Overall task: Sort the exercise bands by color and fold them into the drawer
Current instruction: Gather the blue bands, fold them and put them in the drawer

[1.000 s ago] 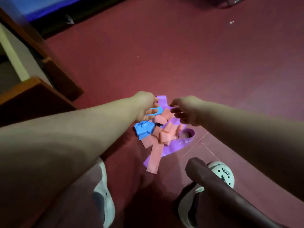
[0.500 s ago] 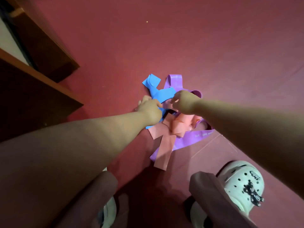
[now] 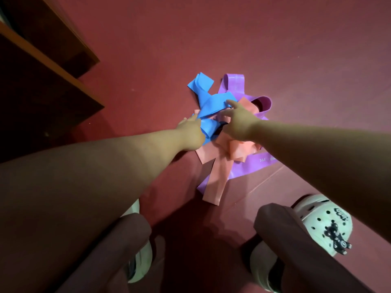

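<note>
A tangled heap of exercise bands lies on the red floor. A blue band (image 3: 208,100) sits on top at the far left, a purple band (image 3: 234,84) loops behind and under the heap, and several pink bands (image 3: 220,163) spread at the near side. My left hand (image 3: 190,132) grips the near end of the blue band. My right hand (image 3: 238,119) reaches over the heap with fingers stretched, its fingertips touching the blue band's right part.
Dark wooden furniture (image 3: 48,85) with an orange edge stands at the left. My knees and white clogs (image 3: 323,225) are at the bottom, close to the heap. Bare red floor (image 3: 211,34) stretches beyond the bands.
My right hand has gone from a closed fist over the heap to stretched fingers on the blue band. The left hand stays on the blue band's near end. The view has moved closer.
</note>
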A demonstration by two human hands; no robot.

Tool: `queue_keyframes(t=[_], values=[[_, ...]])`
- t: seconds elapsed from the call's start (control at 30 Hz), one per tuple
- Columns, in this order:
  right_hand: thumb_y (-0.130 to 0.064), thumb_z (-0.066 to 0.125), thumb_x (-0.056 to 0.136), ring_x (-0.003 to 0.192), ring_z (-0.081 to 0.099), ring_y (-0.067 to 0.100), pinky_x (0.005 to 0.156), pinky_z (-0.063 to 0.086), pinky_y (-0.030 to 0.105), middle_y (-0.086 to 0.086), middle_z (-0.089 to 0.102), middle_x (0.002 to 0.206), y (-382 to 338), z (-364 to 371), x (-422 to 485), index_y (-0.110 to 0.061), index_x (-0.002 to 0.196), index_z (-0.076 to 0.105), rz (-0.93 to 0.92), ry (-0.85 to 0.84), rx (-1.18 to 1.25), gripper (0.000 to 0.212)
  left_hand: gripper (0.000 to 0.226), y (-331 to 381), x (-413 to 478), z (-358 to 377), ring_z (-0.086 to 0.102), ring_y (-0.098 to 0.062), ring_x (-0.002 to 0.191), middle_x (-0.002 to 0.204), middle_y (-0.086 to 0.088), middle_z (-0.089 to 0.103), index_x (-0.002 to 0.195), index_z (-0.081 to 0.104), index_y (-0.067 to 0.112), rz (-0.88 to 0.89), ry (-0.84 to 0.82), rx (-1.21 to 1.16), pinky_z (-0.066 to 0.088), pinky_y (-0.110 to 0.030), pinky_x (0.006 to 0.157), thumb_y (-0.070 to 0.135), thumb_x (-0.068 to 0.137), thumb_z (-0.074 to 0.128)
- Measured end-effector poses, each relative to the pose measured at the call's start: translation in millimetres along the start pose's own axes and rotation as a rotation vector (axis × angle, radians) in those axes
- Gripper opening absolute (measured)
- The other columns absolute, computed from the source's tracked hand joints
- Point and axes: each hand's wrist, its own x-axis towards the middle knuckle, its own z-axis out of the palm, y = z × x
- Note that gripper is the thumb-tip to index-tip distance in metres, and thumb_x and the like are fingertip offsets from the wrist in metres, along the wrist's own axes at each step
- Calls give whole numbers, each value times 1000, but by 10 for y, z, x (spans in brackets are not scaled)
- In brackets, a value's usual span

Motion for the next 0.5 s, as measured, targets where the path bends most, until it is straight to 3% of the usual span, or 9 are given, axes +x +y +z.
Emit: queue_keyframes(t=[0.07, 0.13, 0.17, 0.23, 0.3, 0.33, 0.37, 0.4, 0.5], values=[[-5, 50, 95, 146, 19, 23, 104, 20, 17, 7, 49, 142, -13, 7, -7, -5, 126, 61, 28, 85, 55, 33, 23, -26, 32, 19, 43, -29, 130, 143, -16, 43, 114, 54, 2, 14, 130, -138, 33, -32, 102, 11, 95, 44], [-9, 50, 96, 128, 40, 24, 100, 27, 21, 1, 61, 113, -35, 33, -39, -5, 116, 66, 90, 215, 171, 26, 11, -22, 34, 31, 51, -33, 90, 99, -18, 57, 79, 47, 10, 27, 265, -248, 37, -34, 75, 13, 89, 46], [-9, 51, 94, 112, 49, 22, 96, 36, 25, -4, 61, 93, -46, 37, -59, -5, 108, 68, 151, 255, 279, 22, 14, -20, 35, 28, 44, -30, 77, 82, -15, 51, 73, 46, 12, 28, 325, -308, 33, -34, 66, 18, 85, 46], [-7, 50, 92, 79, 58, 16, 75, 51, 31, -3, 57, 73, -62, 45, -84, -7, 92, 70, 242, 259, 533, 19, 13, 3, 4, 12, 33, -21, 70, 71, -8, 41, 71, 52, 16, 26, 436, -448, 30, -31, 60, 26, 76, 44], [-4, 48, 93, 53, 56, 6, 53, 45, 24, -1, 57, 70, -101, 31, -118, -10, 85, 67, 282, 200, 704, 21, 15, 17, -41, -13, 34, -14, 70, 69, -3, 42, 68, 52, 13, 0, 530, -594, 34, -29, 61, 27, 75, 49], [-7, 49, 94, 48, 54, 5, 50, 41, 22, -2, 56, 69, -128, 27, -132, -13, 86, 65, 312, 182, 774, 19, 18, 26, -66, -30, 38, -5, 74, 66, -8, 46, 67, 56, 10, -23, 568, -673, 39, -28, 61, 25, 77, 54], [-12, 49, 96, 50, 54, 7, 52, 39, 22, -2, 56, 71, -162, 20, -152, -14, 90, 63, 349, 164, 837, 15, 17, 29, -83, -46, 44, -15, 64, 65, -11, 56, 68, 66, 10, -32, 589, -731, 43, -27, 62, 23, 79, 62], [-15, 49, 96, 56, 57, 9, 54, 39, 24, -1, 58, 76, -193, 29, -154, -16, 95, 61, 381, 133, 891, 13, 12, 39, -103, -61, 58, -11, 66, 65, -3, 64, 68, 69, 18, -37, 602, -775, 46, -25, 63, 20, 79, 68], [-18, 47, 92, 78, 72, 14, 62, 41, 27, -3, 62, 88, -269, 82, -131, -23, 98, 61, 416, 11, 1065, 16, 21, 64, -120, -84, 55, -6, 60, 65, 11, 60, 66, 61, 24, -59, 591, -880, 46, -19, 60, 18, 76, 79]])
